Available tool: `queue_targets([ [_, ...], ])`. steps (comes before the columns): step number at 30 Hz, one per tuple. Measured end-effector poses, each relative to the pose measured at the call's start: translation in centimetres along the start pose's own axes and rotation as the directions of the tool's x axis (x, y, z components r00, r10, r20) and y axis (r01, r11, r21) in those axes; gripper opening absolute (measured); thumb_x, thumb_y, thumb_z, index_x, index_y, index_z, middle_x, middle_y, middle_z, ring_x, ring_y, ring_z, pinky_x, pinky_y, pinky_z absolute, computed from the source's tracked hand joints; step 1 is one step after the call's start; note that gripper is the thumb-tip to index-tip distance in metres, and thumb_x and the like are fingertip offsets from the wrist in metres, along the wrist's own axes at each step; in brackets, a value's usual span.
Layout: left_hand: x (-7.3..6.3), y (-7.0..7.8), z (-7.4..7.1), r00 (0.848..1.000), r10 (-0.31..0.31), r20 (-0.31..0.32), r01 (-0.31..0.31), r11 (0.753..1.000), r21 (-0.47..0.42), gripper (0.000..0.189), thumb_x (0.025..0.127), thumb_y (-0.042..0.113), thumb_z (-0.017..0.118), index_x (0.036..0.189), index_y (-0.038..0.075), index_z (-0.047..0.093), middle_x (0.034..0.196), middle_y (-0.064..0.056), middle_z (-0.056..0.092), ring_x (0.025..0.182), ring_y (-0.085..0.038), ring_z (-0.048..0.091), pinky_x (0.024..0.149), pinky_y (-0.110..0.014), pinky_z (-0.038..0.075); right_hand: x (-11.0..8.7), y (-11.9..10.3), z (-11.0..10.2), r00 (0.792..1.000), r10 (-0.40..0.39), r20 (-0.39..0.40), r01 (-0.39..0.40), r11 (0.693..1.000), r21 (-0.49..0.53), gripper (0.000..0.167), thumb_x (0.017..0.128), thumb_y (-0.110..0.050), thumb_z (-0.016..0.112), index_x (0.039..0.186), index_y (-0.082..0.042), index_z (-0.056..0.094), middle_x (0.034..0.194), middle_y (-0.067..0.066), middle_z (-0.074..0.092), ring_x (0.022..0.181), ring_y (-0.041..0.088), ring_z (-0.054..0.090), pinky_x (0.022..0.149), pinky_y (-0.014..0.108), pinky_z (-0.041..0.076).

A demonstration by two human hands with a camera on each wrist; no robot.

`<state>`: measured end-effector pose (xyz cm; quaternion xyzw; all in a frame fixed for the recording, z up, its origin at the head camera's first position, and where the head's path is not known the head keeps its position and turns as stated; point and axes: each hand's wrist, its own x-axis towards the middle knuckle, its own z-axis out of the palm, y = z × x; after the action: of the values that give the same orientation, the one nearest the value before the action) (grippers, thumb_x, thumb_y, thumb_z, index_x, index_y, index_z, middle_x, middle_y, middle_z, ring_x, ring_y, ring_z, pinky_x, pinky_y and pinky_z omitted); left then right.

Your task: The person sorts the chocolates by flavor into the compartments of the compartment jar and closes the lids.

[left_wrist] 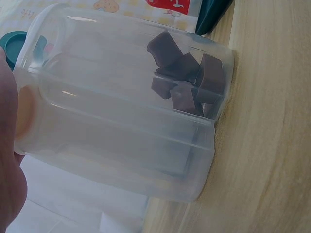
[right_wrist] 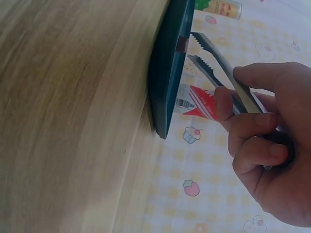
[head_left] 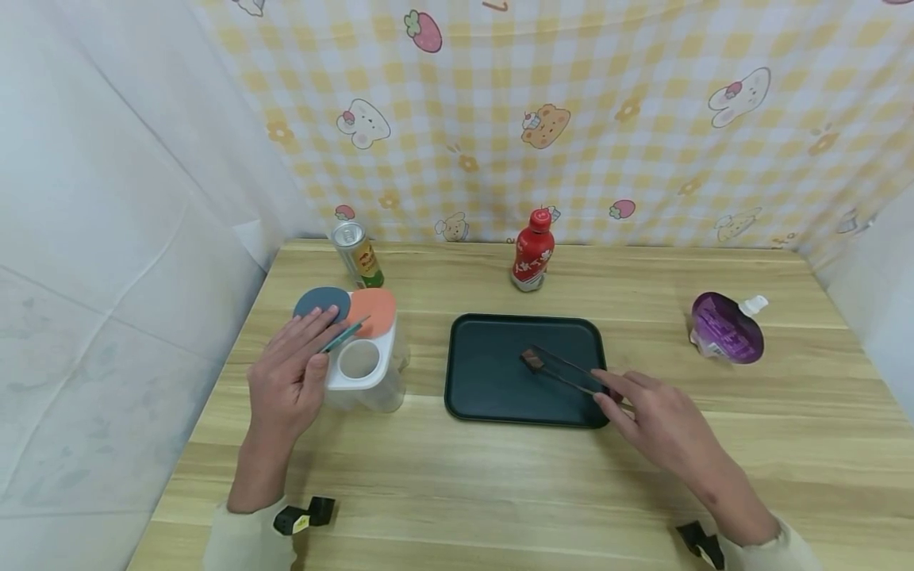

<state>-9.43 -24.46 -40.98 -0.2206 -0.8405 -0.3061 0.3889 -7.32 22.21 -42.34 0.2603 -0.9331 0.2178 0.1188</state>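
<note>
My right hand (head_left: 660,416) grips a pair of metal tongs (right_wrist: 221,73) over the dark green tray (head_left: 485,396). The tongs' serrated tips are spread, close to a dark brown block (head_left: 531,360) on the tray. Across the top of a clear container (head_left: 385,392) lies my left hand (head_left: 289,377), fingers straight over its blue lid (head_left: 314,299). Beside those fingers a teal flap lid (head_left: 344,336) stands tipped up next to a round opening. More dark brown blocks (left_wrist: 182,99) sit at the bottom of one compartment, seen from the left wrist.
Behind the container stands a drink can (head_left: 359,255), and a red bottle (head_left: 533,254) is behind the tray. To the right lies a purple spout pouch (head_left: 724,329) with a white cap. A patterned cloth (head_left: 457,119) hangs along the table's back edge.
</note>
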Motion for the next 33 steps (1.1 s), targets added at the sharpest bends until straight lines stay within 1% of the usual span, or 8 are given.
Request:
queue_targets([
  [5, -0.03, 0.02, 0.01, 1.000, 0.004, -0.004, -0.004, 1.000, -0.002, 0.059, 0.110, 0.048, 0.043, 0.117, 0.001, 0.078, 0.125, -0.012, 0.071, 0.120, -0.036, 0.065, 0.114, -0.044, 0.041, -0.32, 0.12, 0.03, 1.000, 0.010, 0.026, -0.010, 1.000, -0.016, 0.035, 0.090, -0.014, 0.080, 0.124, -0.007, 0.074, 0.087, -0.002, 0.071, 0.065, 0.006, 0.058, 0.052, 0.028, 0.049],
  [10, -0.02, 0.10, 0.00, 1.000, -0.001, 0.000, 0.001, 1.000, 0.003, 0.060, 0.110, 0.048, 0.042, 0.117, 0.001, 0.078, 0.125, -0.012, 0.071, 0.120, -0.036, 0.065, 0.114, -0.044, 0.041, -0.45, 0.17, 0.15, 0.999, 0.009, 0.032, -0.008, 1.000, -0.024, 0.034, 0.090, -0.012, 0.080, 0.123, -0.005, 0.075, 0.094, 0.007, 0.075, 0.073, 0.018, 0.070, 0.059, 0.038, 0.058],
  [13, 0.04, 0.13, 0.01, 1.000, -0.003, 0.000, 0.003, 1.000, 0.007, 0.060, 0.110, 0.049, 0.041, 0.116, 0.002, 0.078, 0.126, -0.012, 0.071, 0.119, -0.037, 0.065, 0.114, -0.044, 0.041, -0.48, 0.12, 0.09, 0.999, 0.016, 0.042, -0.015, 0.999, -0.032, 0.033, 0.091, -0.012, 0.079, 0.123, -0.005, 0.075, 0.096, 0.010, 0.076, 0.075, 0.022, 0.072, 0.062, 0.042, 0.060],
  [18, 0.10, 0.14, 0.04, 1.000, 0.001, -0.003, -0.001, 1.000, 0.019, 0.060, 0.110, 0.048, 0.041, 0.117, 0.002, 0.078, 0.126, -0.012, 0.071, 0.119, -0.037, 0.066, 0.113, -0.045, 0.042, -0.34, 0.24, -0.11, 0.998, 0.017, 0.053, -0.015, 0.999, -0.038, 0.032, 0.092, -0.012, 0.078, 0.123, -0.004, 0.075, 0.094, 0.006, 0.076, 0.072, 0.017, 0.069, 0.058, 0.037, 0.057],
  [20, 0.10, 0.11, 0.05, 1.000, 0.003, -0.003, -0.003, 1.000, 0.023, 0.060, 0.110, 0.049, 0.041, 0.117, 0.001, 0.078, 0.126, -0.011, 0.071, 0.119, -0.036, 0.066, 0.113, -0.045, 0.042, -0.28, 0.32, -0.11, 0.999, 0.003, 0.046, -0.002, 0.999, -0.037, 0.032, 0.092, -0.011, 0.078, 0.122, -0.004, 0.076, 0.094, 0.007, 0.076, 0.073, 0.018, 0.070, 0.057, 0.037, 0.057],
  [22, 0.09, 0.09, 0.04, 1.000, 0.001, -0.003, -0.001, 1.000, 0.025, 0.061, 0.110, 0.049, 0.041, 0.116, 0.001, 0.078, 0.126, -0.011, 0.071, 0.120, -0.034, 0.065, 0.113, -0.044, 0.041, -0.25, 0.38, -0.11, 0.999, -0.012, 0.037, 0.013, 0.999, -0.035, 0.031, 0.091, -0.010, 0.079, 0.121, -0.004, 0.076, 0.096, 0.008, 0.077, 0.077, 0.023, 0.073, 0.058, 0.038, 0.058],
  [26, 0.05, 0.06, -0.02, 1.000, -0.001, 0.003, 0.001, 1.000, 0.030, 0.060, 0.110, 0.048, 0.041, 0.117, 0.002, 0.078, 0.127, -0.009, 0.071, 0.122, -0.031, 0.064, 0.113, -0.044, 0.041, -0.19, 0.53, -0.12, 0.999, -0.018, 0.032, 0.019, 0.999, -0.031, 0.030, 0.090, -0.009, 0.079, 0.119, -0.003, 0.077, 0.098, 0.010, 0.077, 0.080, 0.027, 0.075, 0.057, 0.040, 0.059],
  [33, 0.07, 0.07, 0.04, 1.000, 0.004, -0.002, -0.004, 1.000, 0.021, 0.059, 0.110, 0.047, 0.041, 0.117, 0.002, 0.078, 0.127, -0.009, 0.071, 0.121, -0.032, 0.065, 0.113, -0.045, 0.042, -0.24, 0.55, -0.12, 1.000, -0.014, 0.028, 0.015, 0.999, -0.033, 0.029, 0.090, -0.010, 0.079, 0.118, -0.004, 0.078, 0.099, 0.010, 0.078, 0.080, 0.028, 0.075, 0.055, 0.038, 0.057],
])
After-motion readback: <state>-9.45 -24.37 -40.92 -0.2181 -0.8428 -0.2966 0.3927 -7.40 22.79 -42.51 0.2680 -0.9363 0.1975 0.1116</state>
